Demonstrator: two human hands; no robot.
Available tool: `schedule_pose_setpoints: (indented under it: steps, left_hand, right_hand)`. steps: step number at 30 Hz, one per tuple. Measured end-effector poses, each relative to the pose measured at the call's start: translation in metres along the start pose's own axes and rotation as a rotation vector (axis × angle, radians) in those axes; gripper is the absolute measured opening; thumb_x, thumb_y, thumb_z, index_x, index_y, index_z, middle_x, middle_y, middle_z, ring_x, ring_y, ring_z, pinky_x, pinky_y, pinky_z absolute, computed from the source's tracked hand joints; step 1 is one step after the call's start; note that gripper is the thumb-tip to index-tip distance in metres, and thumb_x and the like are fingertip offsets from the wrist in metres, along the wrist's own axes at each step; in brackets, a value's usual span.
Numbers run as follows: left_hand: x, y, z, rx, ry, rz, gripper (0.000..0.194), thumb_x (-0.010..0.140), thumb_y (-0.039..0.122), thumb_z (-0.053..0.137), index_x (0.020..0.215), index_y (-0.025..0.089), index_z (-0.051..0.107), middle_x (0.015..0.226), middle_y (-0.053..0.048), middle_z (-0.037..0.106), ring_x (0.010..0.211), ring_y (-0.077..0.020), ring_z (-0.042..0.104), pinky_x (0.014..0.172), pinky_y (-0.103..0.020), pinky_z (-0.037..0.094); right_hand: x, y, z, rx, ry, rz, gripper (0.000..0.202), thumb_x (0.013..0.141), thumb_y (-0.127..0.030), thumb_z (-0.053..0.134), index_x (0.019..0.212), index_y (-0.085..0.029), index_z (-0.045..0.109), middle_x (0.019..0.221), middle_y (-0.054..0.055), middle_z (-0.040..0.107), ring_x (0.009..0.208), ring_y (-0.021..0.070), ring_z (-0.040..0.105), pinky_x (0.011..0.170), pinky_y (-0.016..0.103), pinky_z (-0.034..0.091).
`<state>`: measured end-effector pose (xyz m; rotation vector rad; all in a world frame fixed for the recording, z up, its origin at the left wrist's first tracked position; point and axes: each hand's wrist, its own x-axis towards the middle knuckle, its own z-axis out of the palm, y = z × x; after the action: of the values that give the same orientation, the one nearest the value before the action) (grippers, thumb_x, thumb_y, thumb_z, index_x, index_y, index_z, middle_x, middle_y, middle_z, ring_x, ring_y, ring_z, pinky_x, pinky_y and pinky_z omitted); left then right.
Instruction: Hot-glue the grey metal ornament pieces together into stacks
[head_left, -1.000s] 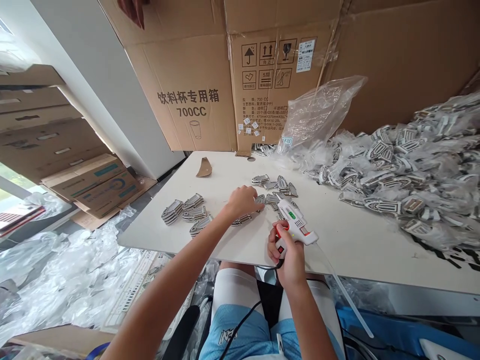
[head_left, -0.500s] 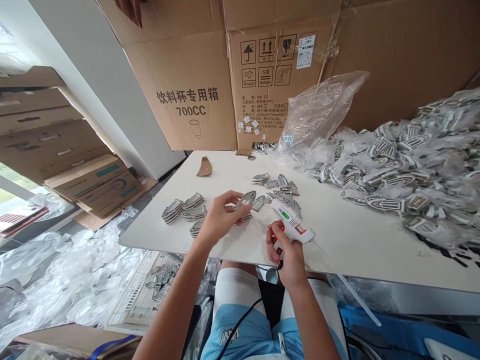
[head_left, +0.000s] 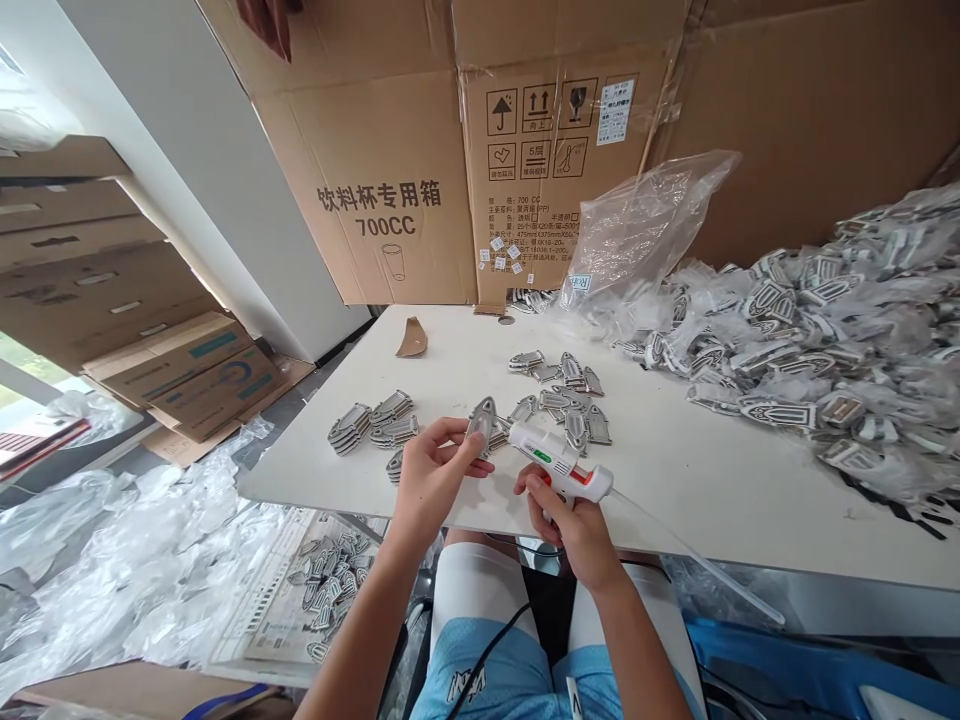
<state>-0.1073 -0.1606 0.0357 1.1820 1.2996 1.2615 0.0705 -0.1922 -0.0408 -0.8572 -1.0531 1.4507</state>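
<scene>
Between the thumb and fingers of my left hand (head_left: 439, 475) is a grey pointed metal piece (head_left: 482, 418), its tip up. My right hand (head_left: 566, 520) is wrapped round the handle of a white glue gun (head_left: 551, 455) with a long clear glue stick out of its back. The gun's nozzle points left and is right beside the metal piece; whether they touch is too small to tell. Behind the gun lies a loose group of similar pieces (head_left: 570, 372). Left of my left hand stand neat stacks of them (head_left: 349, 430).
A large heap of plastic-wrapped pieces (head_left: 780, 350) covers the table's right side. Cardboard boxes (head_left: 390, 130) wall off the back, with a clear bag (head_left: 645, 220) in front. A cardboard scrap (head_left: 412, 338) lies at the back left. More pieces (head_left: 334, 580) rest on a low tray at the lower left.
The glue gun has moved left and turned more level, its nozzle now at the metal piece. My left hand has tipped that piece more upright and lowered slightly.
</scene>
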Motion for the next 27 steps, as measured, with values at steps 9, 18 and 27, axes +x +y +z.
schedule_pose_setpoints:
  steps: [9, 18, 27]
  left_hand:
    - [-0.007, 0.003, 0.0, -0.006, -0.015, 0.019, 0.032, 0.086, 0.046, 0.083, 0.094, 0.017, 0.072, 0.082, 0.0, 0.071, 0.063, -0.017, 0.077, 0.063, -0.025, 0.063]
    - [-0.017, 0.01, 0.001, 0.001, 0.001, 0.043, 0.029, 0.089, 0.043, 0.079, 0.094, 0.017, 0.069, 0.084, -0.001, 0.07, 0.063, -0.0167, 0.076, 0.063, -0.026, 0.064]
    - [-0.018, 0.008, 0.002, 0.159, 0.089, 0.147, 0.02, 0.091, 0.038, 0.074, 0.097, 0.02, 0.067, 0.074, 0.003, 0.061, 0.059, -0.0171, 0.073, 0.06, -0.027, 0.059]
  right_hand:
    - [-0.002, -0.002, 0.007, -0.111, 0.091, 0.031, 0.04, 0.096, -0.058, 0.072, 0.092, -0.018, 0.068, 0.054, -0.008, 0.037, 0.049, 0.0087, 0.026, 0.048, 0.026, 0.024]
    - [-0.006, 0.01, 0.006, -0.362, 0.264, 0.035, 0.051, 0.086, -0.072, 0.073, 0.075, -0.022, 0.071, 0.06, 0.001, 0.055, 0.058, 0.0192, 0.05, 0.052, 0.031, 0.041]
    - [-0.005, -0.002, 0.012, -0.285, 0.19, 0.063, 0.046, 0.094, -0.066, 0.07, 0.091, -0.02, 0.071, 0.061, -0.003, 0.052, 0.052, 0.0138, 0.04, 0.053, 0.03, 0.036]
